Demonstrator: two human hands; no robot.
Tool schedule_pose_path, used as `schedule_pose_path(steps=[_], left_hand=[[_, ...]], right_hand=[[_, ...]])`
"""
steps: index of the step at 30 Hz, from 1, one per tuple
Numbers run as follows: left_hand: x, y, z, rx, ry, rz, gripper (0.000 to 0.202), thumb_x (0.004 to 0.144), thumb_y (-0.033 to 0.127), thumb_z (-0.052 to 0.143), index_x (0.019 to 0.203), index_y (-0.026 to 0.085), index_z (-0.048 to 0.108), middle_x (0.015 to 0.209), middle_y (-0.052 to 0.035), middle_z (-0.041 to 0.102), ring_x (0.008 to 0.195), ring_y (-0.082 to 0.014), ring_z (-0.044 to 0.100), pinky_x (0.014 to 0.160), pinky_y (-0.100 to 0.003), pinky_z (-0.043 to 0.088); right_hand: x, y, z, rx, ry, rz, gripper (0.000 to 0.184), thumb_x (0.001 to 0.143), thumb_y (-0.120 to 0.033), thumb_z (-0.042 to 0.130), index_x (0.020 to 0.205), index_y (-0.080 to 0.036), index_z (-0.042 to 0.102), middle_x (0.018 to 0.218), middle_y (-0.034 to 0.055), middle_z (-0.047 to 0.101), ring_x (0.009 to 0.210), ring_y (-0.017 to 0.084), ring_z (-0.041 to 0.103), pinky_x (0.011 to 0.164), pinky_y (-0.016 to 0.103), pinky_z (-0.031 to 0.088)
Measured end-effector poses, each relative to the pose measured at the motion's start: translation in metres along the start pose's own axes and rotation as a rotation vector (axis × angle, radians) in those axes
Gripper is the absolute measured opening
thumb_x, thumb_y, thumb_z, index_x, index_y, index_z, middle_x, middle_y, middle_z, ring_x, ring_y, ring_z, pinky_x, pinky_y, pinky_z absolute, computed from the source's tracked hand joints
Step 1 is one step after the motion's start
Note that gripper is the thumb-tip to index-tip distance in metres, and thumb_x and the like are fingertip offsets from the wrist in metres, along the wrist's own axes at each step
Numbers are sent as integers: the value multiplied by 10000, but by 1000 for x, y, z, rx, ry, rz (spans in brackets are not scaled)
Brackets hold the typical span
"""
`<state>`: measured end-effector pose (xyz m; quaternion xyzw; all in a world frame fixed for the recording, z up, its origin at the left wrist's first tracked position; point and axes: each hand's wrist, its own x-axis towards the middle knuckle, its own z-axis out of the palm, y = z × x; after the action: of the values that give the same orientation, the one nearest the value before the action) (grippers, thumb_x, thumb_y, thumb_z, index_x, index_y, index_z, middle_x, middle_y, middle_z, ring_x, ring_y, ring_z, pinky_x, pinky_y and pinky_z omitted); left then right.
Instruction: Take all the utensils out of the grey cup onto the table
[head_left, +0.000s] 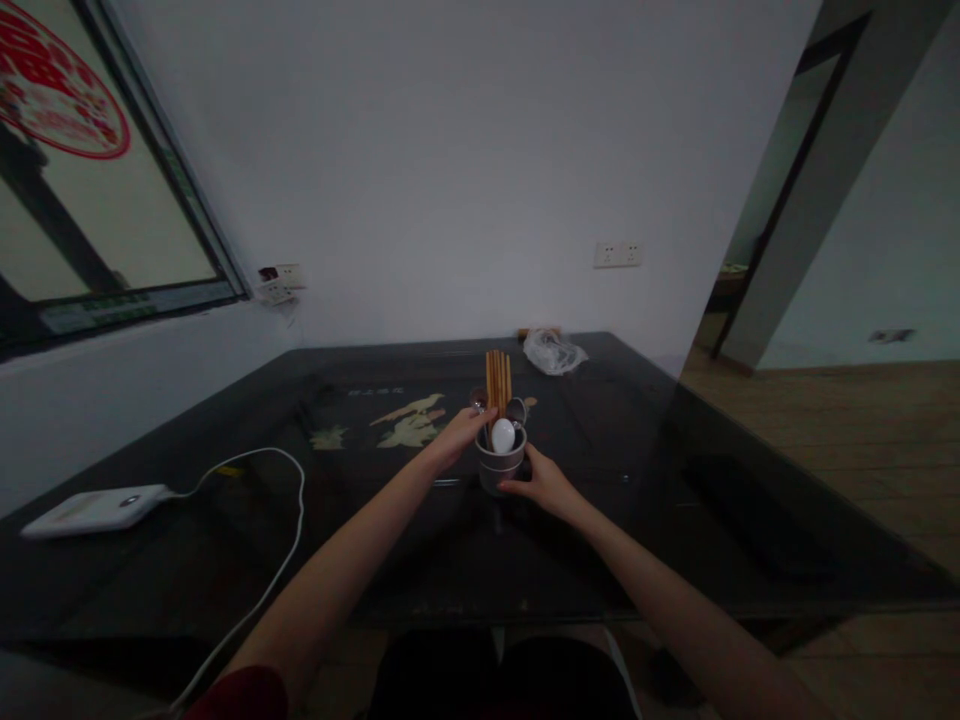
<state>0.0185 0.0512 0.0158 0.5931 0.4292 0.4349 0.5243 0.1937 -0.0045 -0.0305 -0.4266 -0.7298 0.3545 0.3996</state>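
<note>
Dim room — white wall (465, 170) at 12 o'clock, window (90, 200) at 10, doorway (780, 200) at 2, wood floor (840, 430) at 3 — dark table (225, 500) centre.

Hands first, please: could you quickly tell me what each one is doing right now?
Left hand: fingers at the chopsticks in the cup; grip cannot be told.
Right hand: closed on the cup's side.

chopsticks (498, 382) in cup (500, 465) on table (615, 420), bag (553, 352) behind

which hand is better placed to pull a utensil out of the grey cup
Left, likely. The left hand already has fingertips at the wooden chopsticks above the round grey cup, while the right hand steadies the cup's side.
</note>
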Motion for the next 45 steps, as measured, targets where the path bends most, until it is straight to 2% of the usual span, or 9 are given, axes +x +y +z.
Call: schedule_pose_path(steps=[7, 14, 19, 25, 29, 39, 45], left_hand=[[-3, 1, 1, 29, 14, 62, 453, 743, 484, 619, 968, 96, 681, 941, -126, 703, 868, -217, 620, 775, -313, 455], [-7, 6, 2, 140, 70, 99, 433, 773, 475, 558, 911, 84, 684, 886, -108, 702, 828, -205, 614, 743, -295, 450], [-10, 12, 2, 294, 138, 130, 430, 808, 468, 485, 821, 82, 673, 809, -96, 692, 769, -205, 609, 662, -278, 439], [-15, 20, 5, 576, 219, 254, 405, 863, 387, 405, 743, 97, 662, 705, -83, 666, 645, -182, 596, 574, -257, 403], [-17, 22, 4, 718, 266, 299, 381, 878, 365, 405, 744, 112, 657, 726, -85, 672, 643, -171, 598, 561, -243, 386], [-21, 35, 4, 727, 256, 371, 410, 919, 387, 338, 769, 139, 628, 710, -56, 659, 644, -158, 594, 596, -234, 392], [-22, 38, 1, 744, 300, 350, 425, 911, 422, 339, 778, 148, 637, 719, -67, 662, 684, -189, 611, 624, -255, 396]], right_hand=[[-1, -3, 0, 7, 13, -16, 678, 608, -318, 774, 1197, -132, 493, 1181, 130, 598, 1092, 265, 551, 937, 393, 411], [0, 2, 0, 13, 0, -9, 668, 608, -339, 775, 1189, -158, 500, 1163, 109, 608, 1065, 258, 563, 910, 390, 429], [1, 4, 0, 14, -2, -16, 674, 609, -338, 775, 1196, -165, 494, 1157, 102, 613, 1048, 250, 573, 898, 384, 437], [1, 5, 1, 10, 0, -14, 644, 607, -327, 776, 1168, -157, 509, 1144, 106, 620, 1040, 247, 579, 891, 376, 442], [1, 3, 1, -18, 2, -2, 635, 609, -334, 775, 1158, -156, 511, 1143, 112, 618, 1039, 253, 579, 883, 381, 445], [0, 3, 0, -25, 0, 3, 647, 619, -349, 764, 1176, -146, 505, 1122, 112, 624, 1007, 245, 584, 865, 375, 448], [0, 1, 0, -7, -6, -3, 638, 614, -335, 768, 1172, -160, 512, 1099, 98, 634, 982, 236, 594, 856, 370, 454]])
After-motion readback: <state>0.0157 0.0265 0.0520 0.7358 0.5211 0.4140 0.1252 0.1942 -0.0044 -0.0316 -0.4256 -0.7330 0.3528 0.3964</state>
